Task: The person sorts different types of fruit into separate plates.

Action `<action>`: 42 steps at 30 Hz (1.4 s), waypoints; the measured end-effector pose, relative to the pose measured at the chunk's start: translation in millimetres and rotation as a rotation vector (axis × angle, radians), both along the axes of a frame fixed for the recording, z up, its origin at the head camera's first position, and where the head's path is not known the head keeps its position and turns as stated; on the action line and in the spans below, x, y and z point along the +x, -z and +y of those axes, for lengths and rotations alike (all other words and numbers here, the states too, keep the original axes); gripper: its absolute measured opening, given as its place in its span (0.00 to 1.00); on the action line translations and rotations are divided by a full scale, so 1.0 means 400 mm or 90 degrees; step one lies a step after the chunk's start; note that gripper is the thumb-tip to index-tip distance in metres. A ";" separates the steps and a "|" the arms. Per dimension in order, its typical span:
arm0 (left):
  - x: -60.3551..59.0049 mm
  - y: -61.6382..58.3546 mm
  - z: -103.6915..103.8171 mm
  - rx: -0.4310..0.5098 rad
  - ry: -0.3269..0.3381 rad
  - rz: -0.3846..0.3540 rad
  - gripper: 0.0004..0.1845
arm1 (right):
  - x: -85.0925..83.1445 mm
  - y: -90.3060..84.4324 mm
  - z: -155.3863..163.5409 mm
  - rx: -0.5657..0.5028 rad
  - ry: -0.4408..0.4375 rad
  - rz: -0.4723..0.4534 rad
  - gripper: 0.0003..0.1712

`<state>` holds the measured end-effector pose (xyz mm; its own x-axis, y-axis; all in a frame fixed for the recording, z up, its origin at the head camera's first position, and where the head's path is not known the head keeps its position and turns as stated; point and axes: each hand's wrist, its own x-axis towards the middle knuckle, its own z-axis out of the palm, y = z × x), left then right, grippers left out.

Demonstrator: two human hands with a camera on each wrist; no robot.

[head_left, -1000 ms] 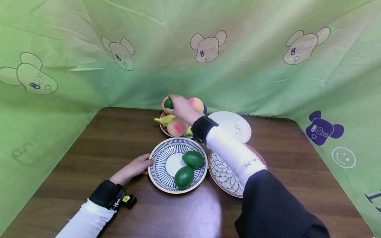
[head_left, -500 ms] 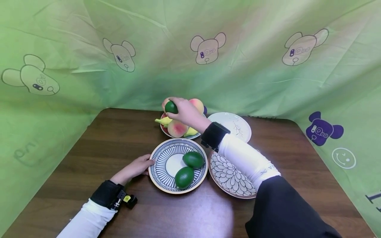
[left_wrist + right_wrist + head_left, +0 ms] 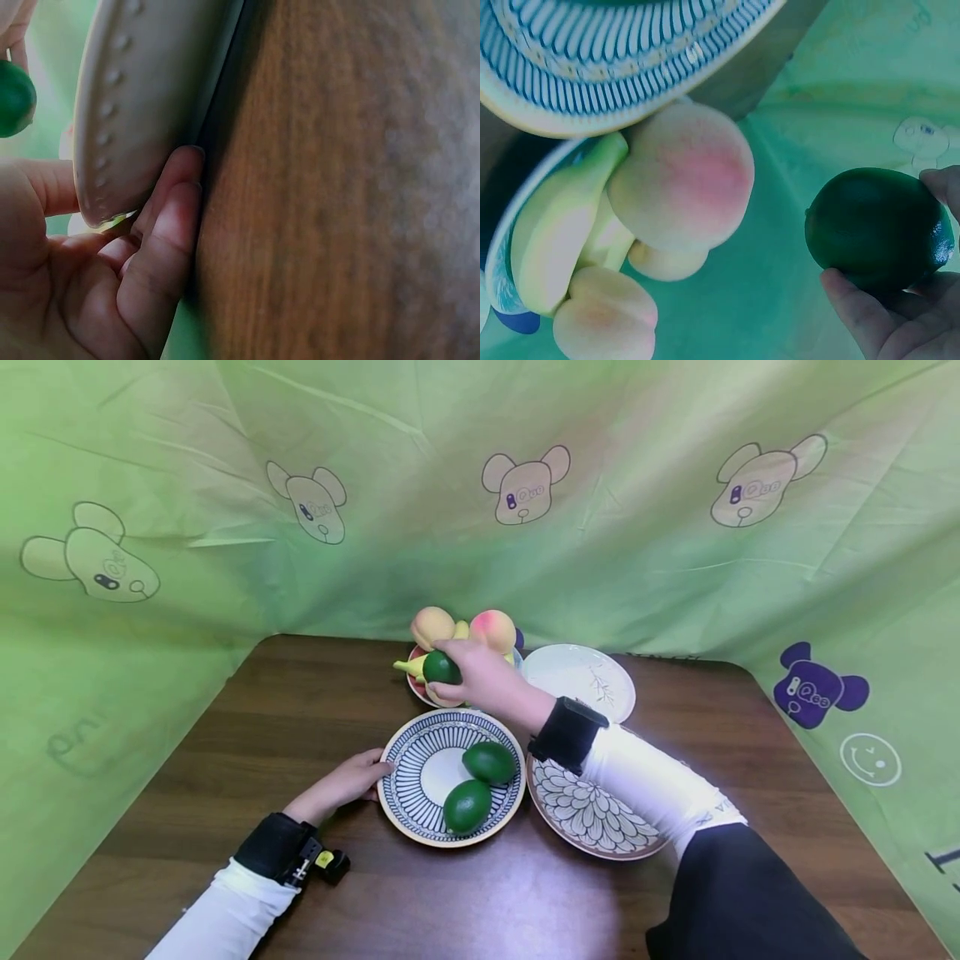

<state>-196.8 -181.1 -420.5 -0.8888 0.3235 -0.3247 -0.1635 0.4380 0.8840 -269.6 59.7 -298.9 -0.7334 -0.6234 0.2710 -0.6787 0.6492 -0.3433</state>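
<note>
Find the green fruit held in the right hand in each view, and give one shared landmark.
Head: held green fruit near the centre, slightly left, in the right hand.
Left wrist: held green fruit at the left edge, upper half, partly cut off.
Right wrist: held green fruit at the right, just below mid-height.
Shared landmark: striped plate, below centre in the head view, upper left in both wrist views.

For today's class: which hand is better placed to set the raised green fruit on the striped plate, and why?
Probably the right hand: it grips the raised green fruit, with the striped plate close by. The left hand is occupied, holding that plate's rim.
</note>
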 end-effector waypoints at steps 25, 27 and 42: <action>0.004 -0.002 -0.005 0.030 0.006 0.009 0.21 | 0.148 0.096 -0.019 0.140 -0.157 0.005 0.32; 0.005 -0.002 -0.006 0.031 0.005 0.008 0.22 | 0.154 0.109 -0.023 0.164 -0.161 0.007 0.32; 0.002 0.003 -0.005 0.020 0.003 0.007 0.21 | 0.141 0.152 -0.050 0.279 -0.136 -0.076 0.24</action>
<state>-196.1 -183.0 -421.6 -0.8904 0.3377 -0.3051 -0.1524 0.4104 0.8991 -213.4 39.8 -359.9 -0.5863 -0.8000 -0.1276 -0.7852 0.5999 -0.1534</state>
